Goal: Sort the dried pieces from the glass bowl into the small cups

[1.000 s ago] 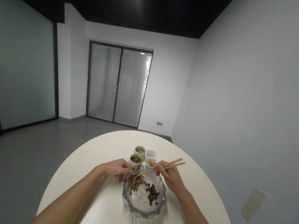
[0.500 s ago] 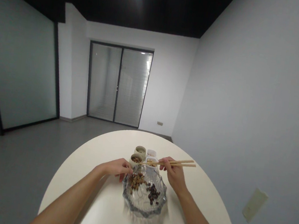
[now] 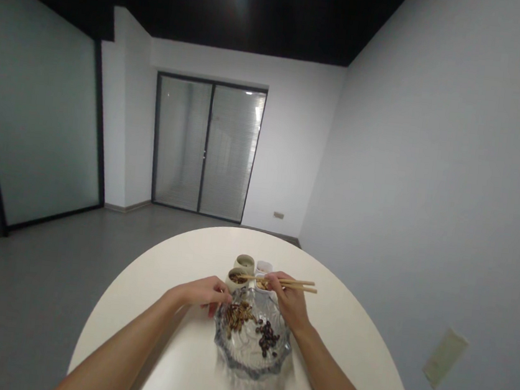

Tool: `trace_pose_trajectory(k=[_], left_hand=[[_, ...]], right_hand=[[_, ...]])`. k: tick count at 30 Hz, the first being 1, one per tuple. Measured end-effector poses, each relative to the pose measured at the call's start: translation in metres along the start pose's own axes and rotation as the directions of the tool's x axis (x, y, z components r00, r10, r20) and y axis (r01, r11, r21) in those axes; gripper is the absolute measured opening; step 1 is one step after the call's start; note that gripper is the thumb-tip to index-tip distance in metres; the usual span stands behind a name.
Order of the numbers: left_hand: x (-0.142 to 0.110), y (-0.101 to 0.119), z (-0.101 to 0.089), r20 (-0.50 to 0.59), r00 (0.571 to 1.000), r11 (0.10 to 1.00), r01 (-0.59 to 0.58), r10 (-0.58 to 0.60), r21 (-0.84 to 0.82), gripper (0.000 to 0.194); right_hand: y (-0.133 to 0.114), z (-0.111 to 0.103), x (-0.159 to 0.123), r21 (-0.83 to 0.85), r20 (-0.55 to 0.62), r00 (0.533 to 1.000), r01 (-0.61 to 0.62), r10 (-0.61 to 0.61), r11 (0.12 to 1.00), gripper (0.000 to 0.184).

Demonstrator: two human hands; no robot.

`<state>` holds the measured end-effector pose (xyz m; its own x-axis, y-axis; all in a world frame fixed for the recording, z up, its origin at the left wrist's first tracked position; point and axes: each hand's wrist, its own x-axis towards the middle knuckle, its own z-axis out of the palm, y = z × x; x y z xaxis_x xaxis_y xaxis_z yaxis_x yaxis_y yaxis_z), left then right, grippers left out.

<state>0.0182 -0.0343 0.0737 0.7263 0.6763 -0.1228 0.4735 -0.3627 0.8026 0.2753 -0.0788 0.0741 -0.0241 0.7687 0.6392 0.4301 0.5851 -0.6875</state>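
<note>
Being pinched in the right hand, wooden chopsticks are reached over the nearer ceramic cup, though whether a morsel is gripped at their tips cannot be told. A heap of brown strips and a cluster of dark beans are lying in the cut-glass bowl, while food is left in the cup and a white tub. The empty left hand is held loosely curled beside the bowl's rim, above a round white table.
</note>
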Motion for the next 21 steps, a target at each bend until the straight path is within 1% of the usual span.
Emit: trace_pose_trajectory(k=[7, 12, 16, 18, 21], left_hand=[[0.0, -0.001, 0.0, -0.007, 1.0, 1.0, 0.012, -0.011, 0.014, 0.044], [0.002, -0.005, 0.0, -0.014, 1.0, 1.0, 0.022, -0.022, 0.005, 0.043], [0.003, -0.008, 0.0, -0.013, 1.0, 1.0, 0.007, -0.007, 0.003, 0.041], [0.002, -0.008, 0.0, -0.013, 1.0, 1.0, 0.003, -0.003, 0.003, 0.041], [0.002, -0.006, 0.001, -0.01, 1.0, 1.0, 0.011, -0.011, 0.001, 0.041]], right_hand=[[0.006, -0.004, 0.003, -0.093, -0.013, 1.0, -0.004, 0.002, 0.996, 0.037], [0.002, -0.013, 0.007, -0.046, -0.086, 0.996, -0.031, 0.027, 0.998, 0.041], [-0.005, -0.027, 0.005, -0.02, -0.121, 0.993, -0.004, 0.002, 1.0, 0.047], [-0.007, -0.035, 0.002, -0.004, -0.096, 0.995, -0.008, 0.008, 1.0, 0.052], [-0.007, -0.044, -0.001, -0.002, -0.007, 0.999, -0.042, 0.042, 0.999, 0.055]])
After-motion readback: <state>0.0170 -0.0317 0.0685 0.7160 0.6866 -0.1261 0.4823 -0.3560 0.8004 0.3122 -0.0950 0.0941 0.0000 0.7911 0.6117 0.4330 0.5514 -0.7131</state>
